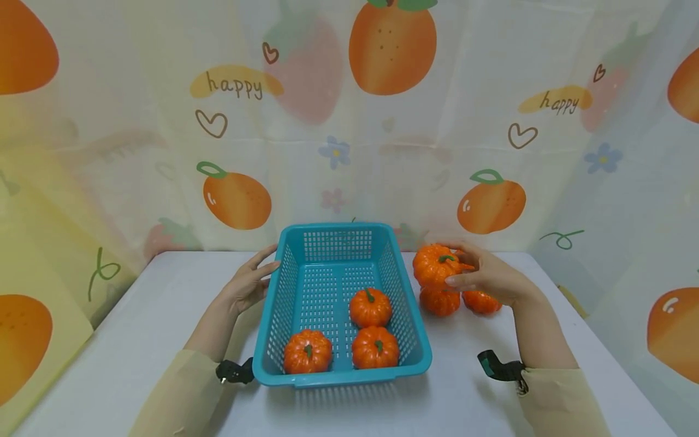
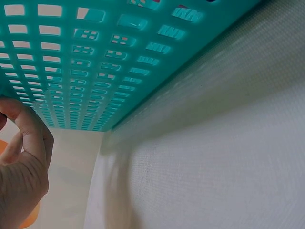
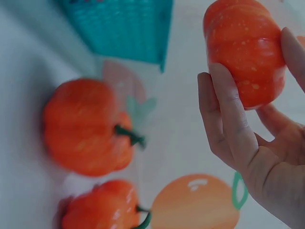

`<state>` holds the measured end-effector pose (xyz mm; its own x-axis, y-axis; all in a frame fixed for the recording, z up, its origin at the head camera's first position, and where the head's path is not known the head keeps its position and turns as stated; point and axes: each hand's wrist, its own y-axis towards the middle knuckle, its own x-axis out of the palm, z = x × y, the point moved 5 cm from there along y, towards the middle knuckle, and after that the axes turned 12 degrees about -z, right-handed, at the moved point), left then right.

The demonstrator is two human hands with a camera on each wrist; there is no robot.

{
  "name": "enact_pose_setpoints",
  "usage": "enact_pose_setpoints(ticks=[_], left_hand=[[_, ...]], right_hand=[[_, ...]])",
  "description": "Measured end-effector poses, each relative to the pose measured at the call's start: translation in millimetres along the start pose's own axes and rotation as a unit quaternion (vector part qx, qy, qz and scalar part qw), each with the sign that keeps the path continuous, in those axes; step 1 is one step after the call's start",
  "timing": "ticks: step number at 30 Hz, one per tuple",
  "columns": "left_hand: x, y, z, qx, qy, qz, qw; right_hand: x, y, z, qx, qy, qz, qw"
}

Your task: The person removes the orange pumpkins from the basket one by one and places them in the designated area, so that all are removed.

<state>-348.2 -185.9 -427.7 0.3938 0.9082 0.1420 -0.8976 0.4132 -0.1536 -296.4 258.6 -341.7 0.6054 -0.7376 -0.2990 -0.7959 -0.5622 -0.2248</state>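
On the table is a turquoise basket (image 1: 344, 379) with perforated walls, also seen from its side in the left wrist view. Inside sit three small orange pumpkins: one at the near left (image 1: 307, 352), one at the near right (image 1: 375, 348) and one behind that (image 1: 370, 308). My left hand (image 1: 252, 282) holds the basket's left rim, fingers bent at the edge. Right of the basket, my right hand (image 1: 488, 273) grips another pumpkin (image 3: 245, 52) between thumb and fingers, raised off the table. Below it two more pumpkins (image 3: 83, 126) (image 3: 102, 207) rest on the white tabletop.
A white table (image 1: 464, 388) carries everything. Behind it and at both sides hangs a pale cloth (image 1: 393, 176) printed with oranges, strawberries and hearts. The basket's right wall stands close beside the loose pumpkins.
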Motion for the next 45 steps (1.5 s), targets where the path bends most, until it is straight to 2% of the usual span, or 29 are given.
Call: enact_pose_setpoints(ticks=[5, 10, 15, 24, 31, 45], left_hand=[[0.3, -0.6, 1.3, -0.001, 0.0, 0.001, 1.0], [-0.1, -0.8, 1.6, 0.001, 0.0, 0.001, 1.0], [1.7, -1.8, 1.2, 0.0, -0.007, -0.003, 1.0], [2.1, -1.1, 1.6, 0.001, 0.0, -0.002, 1.0], [2.0, -0.9, 1.9, 0.004, 0.005, -0.005, 1.0], [1.3, -0.5, 0.4, 0.001, 0.002, -0.001, 1.0]], right_hand=[[-5, -12, 22, 0.044, -0.02, 0.006, 0.999], [-7, -19, 41, 0.06, -0.003, -0.004, 0.998], [-3, -25, 56, 0.067, 0.009, -0.032, 0.997], [6, -32, 74, 0.074, 0.009, -0.071, 0.995], [13, -32, 82, 0.06, -0.046, -0.113, 0.991], [19, -27, 96, 0.071, -0.036, -0.147, 0.986]])
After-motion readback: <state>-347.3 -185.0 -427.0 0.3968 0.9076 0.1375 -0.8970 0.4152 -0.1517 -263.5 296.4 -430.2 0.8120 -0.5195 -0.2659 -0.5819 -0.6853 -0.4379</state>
